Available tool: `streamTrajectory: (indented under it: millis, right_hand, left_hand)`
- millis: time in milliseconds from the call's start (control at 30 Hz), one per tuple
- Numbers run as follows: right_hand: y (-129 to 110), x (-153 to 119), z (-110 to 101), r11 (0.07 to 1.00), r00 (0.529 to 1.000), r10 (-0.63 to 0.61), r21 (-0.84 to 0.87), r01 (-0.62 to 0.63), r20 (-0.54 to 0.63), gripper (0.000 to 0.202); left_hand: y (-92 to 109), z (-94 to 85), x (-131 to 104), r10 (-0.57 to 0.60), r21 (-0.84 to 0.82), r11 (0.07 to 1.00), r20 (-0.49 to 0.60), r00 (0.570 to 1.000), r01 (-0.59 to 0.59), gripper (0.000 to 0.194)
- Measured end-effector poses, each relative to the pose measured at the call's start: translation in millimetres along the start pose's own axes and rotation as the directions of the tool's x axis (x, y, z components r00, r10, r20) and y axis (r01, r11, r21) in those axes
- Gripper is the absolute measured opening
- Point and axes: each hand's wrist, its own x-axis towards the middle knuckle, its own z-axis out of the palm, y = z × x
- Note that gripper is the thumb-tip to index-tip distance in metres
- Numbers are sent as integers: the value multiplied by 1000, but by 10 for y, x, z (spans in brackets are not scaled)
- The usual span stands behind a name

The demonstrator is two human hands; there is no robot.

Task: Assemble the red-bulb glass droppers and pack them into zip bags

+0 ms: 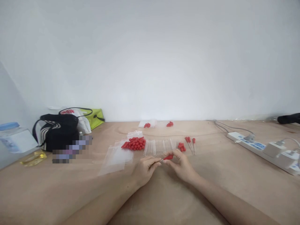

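Observation:
My left hand [147,168] pinches a thin glass dropper tube [161,160], most of it hidden by the fingers. In my right hand [179,165] a red rubber bulb [168,157] is held between thumb and fingers, at the tube's end. Whether the bulb is fully seated I cannot tell. Just beyond both hands lies a row of clear glass tubes [159,147]. A heap of red bulbs [134,143] sits left of the row, and a small group of bulbs [181,147] is at its right. Farther right lie three droppers [191,144] with red bulbs on.
Clear zip bags [114,159] lie under and left of the heap. More bags with red bulbs [147,125] are near the wall. A black bag [59,132], a green bag [97,118] and a plastic container [17,137] stand left; a power strip [256,147] lies right.

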Motion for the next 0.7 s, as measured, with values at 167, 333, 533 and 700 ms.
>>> streamTrajectory:
  millis: [167,333,533,700]
  right_hand:
    - [28,114,-15,926,974,212,337,-172,-85,36]
    - [270,551,-664,971,900,240,79,-227,-363,46]
    - [755,762,-1093,756,842,374,-397,-520,-389,28]
    - [1017,697,-954,675,831,395,-489,-552,-392,27]
  left_hand:
    - [29,-64,3,-93,-68,993,39,995,96,25]
    - [-52,-139,22,-145,31,989,-8,989,145,25]
    - [-97,-141,41,-114,92,990,42,993,109,14]
    - [-68,-152,30,-115,105,989,108,988,104,13]
